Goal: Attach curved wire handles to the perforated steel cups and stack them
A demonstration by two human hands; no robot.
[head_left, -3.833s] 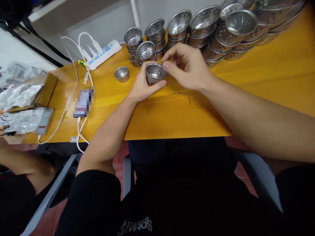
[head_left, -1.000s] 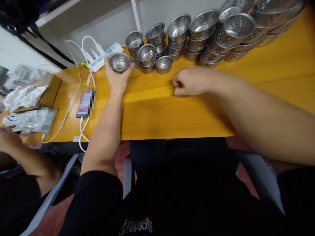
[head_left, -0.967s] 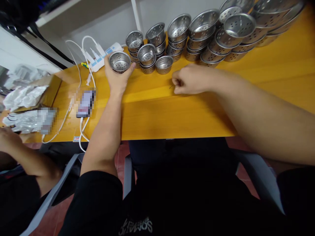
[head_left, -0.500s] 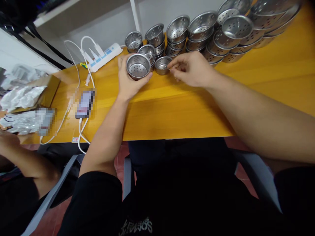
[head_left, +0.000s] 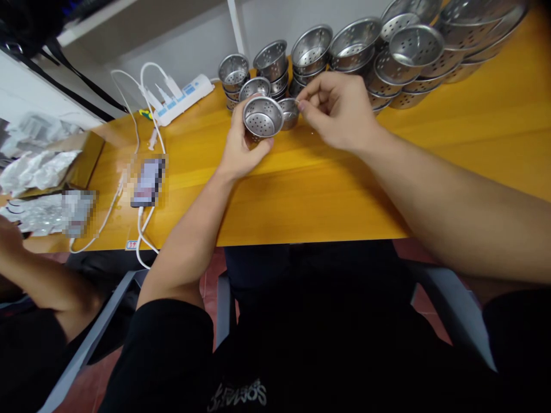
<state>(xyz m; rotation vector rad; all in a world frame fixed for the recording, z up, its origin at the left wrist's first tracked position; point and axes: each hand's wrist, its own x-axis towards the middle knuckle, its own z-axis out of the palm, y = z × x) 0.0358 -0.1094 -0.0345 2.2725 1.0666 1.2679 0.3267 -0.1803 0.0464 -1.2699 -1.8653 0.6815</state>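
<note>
My left hand point(head_left: 241, 146) is wrapped round a perforated metal cup point(head_left: 262, 117), held above the table with its mouth tilted toward me. Just right of it is a smaller metal cup point(head_left: 290, 117), partly covered by the held cup. My right hand point(head_left: 340, 109) has thumb and forefinger pinched at the right rim of that smaller cup; the exact contact is too small to see clearly. Right behind the held cup, another perforated cup point(head_left: 253, 89) tops a short stack.
Stacks of perforated metal cups point(head_left: 310, 51) line the back, larger toward the right point(head_left: 415, 49). On the left are a power strip point(head_left: 185, 100) with white cables, a phone point(head_left: 148, 180) and plastic bags point(head_left: 38, 172). Another person's arm point(head_left: 38, 269) is at far left.
My left hand has moved right with its cup, which now overlaps the smaller cup. My right hand has shifted slightly up, its fingers staying near the smaller cup's rim.
</note>
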